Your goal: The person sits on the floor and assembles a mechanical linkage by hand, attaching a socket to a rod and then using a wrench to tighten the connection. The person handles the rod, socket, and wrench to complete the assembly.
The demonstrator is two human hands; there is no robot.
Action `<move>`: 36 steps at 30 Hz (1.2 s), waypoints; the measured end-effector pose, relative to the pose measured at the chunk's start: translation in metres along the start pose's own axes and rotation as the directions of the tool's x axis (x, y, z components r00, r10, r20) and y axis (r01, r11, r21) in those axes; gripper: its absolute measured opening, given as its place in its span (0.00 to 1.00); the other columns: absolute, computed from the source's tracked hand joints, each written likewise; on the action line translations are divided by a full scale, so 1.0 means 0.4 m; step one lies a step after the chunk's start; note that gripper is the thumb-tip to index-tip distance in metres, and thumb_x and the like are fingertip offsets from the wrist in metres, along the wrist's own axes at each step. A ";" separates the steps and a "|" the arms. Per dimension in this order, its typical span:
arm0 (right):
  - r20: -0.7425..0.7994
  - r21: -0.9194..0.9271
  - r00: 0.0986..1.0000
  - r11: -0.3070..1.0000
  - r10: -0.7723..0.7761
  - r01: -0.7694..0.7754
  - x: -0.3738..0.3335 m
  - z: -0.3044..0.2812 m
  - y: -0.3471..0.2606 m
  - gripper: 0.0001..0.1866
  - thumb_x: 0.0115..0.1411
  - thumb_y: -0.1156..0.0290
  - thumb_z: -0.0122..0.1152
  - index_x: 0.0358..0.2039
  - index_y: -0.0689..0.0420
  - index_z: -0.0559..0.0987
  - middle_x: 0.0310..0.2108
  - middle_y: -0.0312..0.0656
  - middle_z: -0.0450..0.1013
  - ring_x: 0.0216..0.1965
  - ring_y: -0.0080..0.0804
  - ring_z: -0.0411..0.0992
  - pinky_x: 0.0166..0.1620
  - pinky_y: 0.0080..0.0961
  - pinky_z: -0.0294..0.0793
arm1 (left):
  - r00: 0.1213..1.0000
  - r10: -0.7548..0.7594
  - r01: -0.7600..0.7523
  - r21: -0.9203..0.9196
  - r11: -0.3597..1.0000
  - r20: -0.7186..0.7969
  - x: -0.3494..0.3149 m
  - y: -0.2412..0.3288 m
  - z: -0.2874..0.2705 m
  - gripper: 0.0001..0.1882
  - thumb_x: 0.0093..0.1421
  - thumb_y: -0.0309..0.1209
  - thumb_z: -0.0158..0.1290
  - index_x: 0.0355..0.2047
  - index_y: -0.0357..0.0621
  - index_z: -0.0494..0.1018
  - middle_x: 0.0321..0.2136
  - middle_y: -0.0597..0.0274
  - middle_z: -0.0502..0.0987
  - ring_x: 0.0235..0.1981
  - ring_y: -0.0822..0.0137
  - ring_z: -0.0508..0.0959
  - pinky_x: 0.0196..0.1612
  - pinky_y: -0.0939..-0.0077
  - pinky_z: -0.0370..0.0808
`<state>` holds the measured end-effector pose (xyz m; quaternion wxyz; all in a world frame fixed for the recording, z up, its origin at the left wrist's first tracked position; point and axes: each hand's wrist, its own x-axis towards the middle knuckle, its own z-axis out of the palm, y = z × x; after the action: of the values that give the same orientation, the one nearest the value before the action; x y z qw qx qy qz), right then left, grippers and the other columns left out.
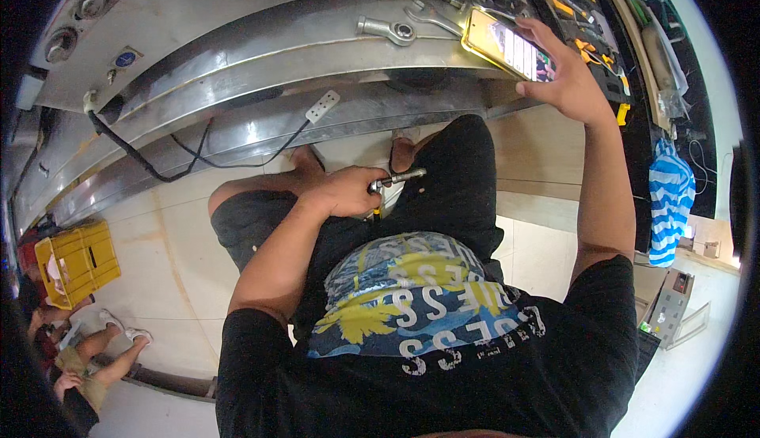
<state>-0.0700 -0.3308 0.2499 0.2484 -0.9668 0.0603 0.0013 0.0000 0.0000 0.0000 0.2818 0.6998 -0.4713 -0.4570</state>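
Through the head view I saw the left hand [346, 192], its grip closed round a metal tool [405, 177] above the black shorts [453, 173]; the right hand [568, 78] clamped a yellow-edged phone [505, 45] near a wrench [437, 18] that lay on the steel ledge [277, 52].

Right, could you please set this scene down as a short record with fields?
Left hand: the left hand grips a slim silver metal tool, its exact kind unclear
Right hand: the right hand holds a yellow-edged rectangular phone, screen lit
Ledge: on the long shiny steel ledge, a silver round-headed metal tool and a silver open-ended wrench
Power: white rectangular socket strip on a black cable
Floor, left: yellow plastic crate
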 end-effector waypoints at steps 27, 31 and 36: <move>-0.073 -0.137 0.991 0.985 -0.113 0.102 0.006 0.017 0.029 0.40 0.48 0.71 0.74 0.63 0.53 0.70 0.62 0.46 0.68 0.64 0.43 0.65 0.67 0.35 0.61 | 1.000 0.014 -0.014 0.007 1.000 0.003 0.009 -0.008 0.000 0.26 0.56 0.31 0.54 0.56 0.43 0.72 0.46 0.41 0.79 0.48 0.44 0.79 0.53 0.57 0.75; -0.290 -0.323 0.862 0.891 -0.415 0.320 -0.052 0.041 -0.064 0.32 0.50 0.69 0.73 0.57 0.54 0.75 0.54 0.46 0.75 0.56 0.46 0.72 0.62 0.36 0.68 | 1.000 0.005 -0.005 -0.007 1.000 -0.013 -0.005 -0.005 -0.003 0.25 0.56 0.32 0.54 0.56 0.43 0.73 0.45 0.41 0.80 0.47 0.44 0.80 0.52 0.56 0.76; -0.113 0.138 0.973 0.966 -0.203 0.218 -0.174 0.284 -0.105 0.20 0.61 0.64 0.65 0.49 0.62 0.78 0.39 0.47 0.79 0.42 0.39 0.78 0.48 0.33 0.75 | 0.999 0.026 -0.025 0.017 1.000 -0.026 0.005 -0.009 0.003 0.24 0.57 0.33 0.53 0.55 0.45 0.73 0.44 0.41 0.80 0.46 0.43 0.80 0.52 0.55 0.76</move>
<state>-0.1312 -0.2317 0.1728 0.3157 -0.9452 -0.0305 -0.0771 0.0006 -0.0005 -0.0042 0.2879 0.7019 -0.4802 -0.4404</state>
